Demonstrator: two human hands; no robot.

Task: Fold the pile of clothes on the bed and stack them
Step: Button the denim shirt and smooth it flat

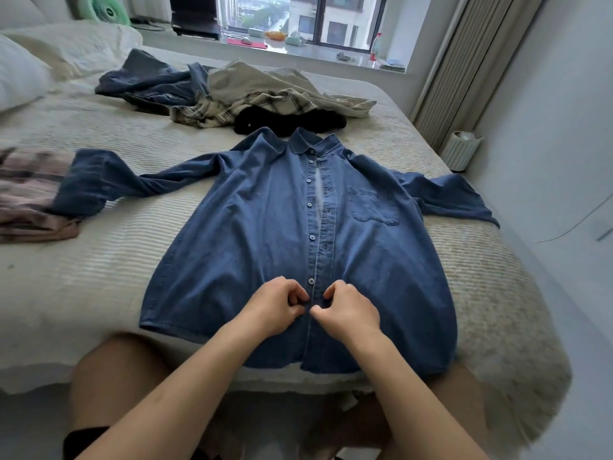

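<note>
I have the dark blue denim button-up shirt (265,227) spread face up on the cream ribbed bedspread (99,287) directly under and beyond my hands, collar pointing away from me and hem at the near edge of the bed, because a shirt laid flat like this is easier to close up before folding. Both sleeves are thrown out to either side, the one on my left reaching onto a pinkish plaid garment (30,197) that lies well off to the left of my hands, seemingly folded. My left hand (275,305) has its fingers curled in, pinching the button-side edge of the placket, and my right hand (348,308) is curled the same way, pinching the opposite edge; the two hands almost touch, which I judge means I am fastening a low button. I count six buttons showing up the front, the lowest just beyond my fingertips. Far past my hands, beyond the collar, sits the unfolded pile (232,91): I can make out four pieces, one more blue denim garment, one beige cloth, one cream checked shirt and one black item, though more may be hidden. So one shirt is in hand, and the pile is yet to be folded.
</note>
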